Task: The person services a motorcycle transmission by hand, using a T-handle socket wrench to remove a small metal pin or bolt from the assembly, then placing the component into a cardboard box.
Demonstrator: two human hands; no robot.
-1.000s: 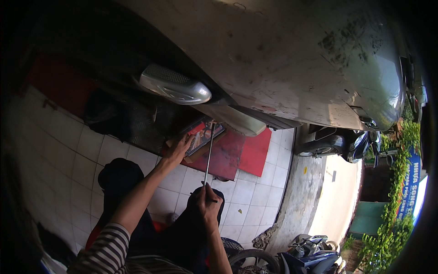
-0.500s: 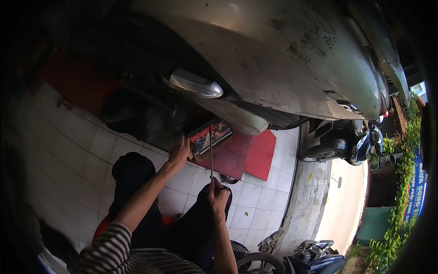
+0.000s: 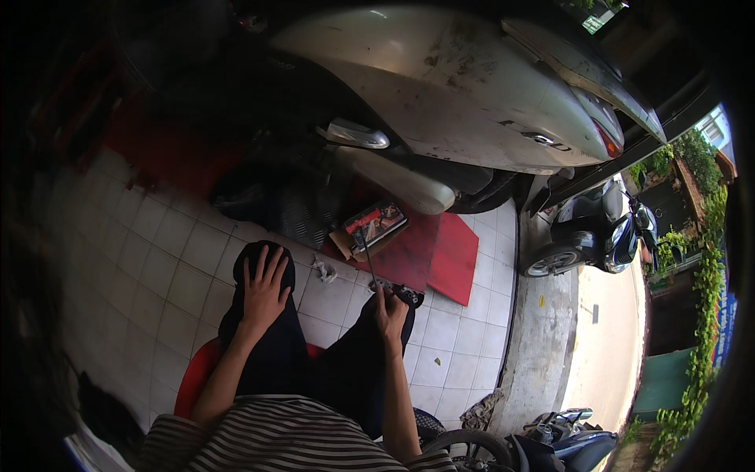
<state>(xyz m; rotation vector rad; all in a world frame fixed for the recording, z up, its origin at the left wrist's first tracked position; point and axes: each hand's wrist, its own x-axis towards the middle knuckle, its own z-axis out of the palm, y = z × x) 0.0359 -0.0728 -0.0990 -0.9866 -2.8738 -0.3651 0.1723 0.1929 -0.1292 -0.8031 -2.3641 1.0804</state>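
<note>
My left hand [image 3: 264, 293] lies flat on my left knee with its fingers spread, holding nothing. Closed near my right knee, my right hand [image 3: 389, 313] grips a long thin metal rod [image 3: 370, 263]. The rod points away from me toward an opened cardboard box [image 3: 343, 244]; its gripped end is hidden in my fist. A box with a red and dark printed face [image 3: 376, 223] lies on the cardboard one, both on a red platform [image 3: 401, 259]. Above them stands a silver scooter [image 3: 456, 86] with scuffed side panels and a pale exhaust cover [image 3: 409, 182].
Crumpled white paper or cloth [image 3: 324, 271] lies on the white floor tiles [image 3: 330, 303]. A dark dish [image 3: 410, 296] sits beyond my right hand. I sit on a red stool [image 3: 193, 377]. More motorbikes stand at right [image 3: 582, 244] and lower right [image 3: 550, 448].
My left hand has drawn back from beside the cardboard box onto my left knee. My right hand still holds the rod, now tilted and lower. The view has shifted, showing more of the scooter.
</note>
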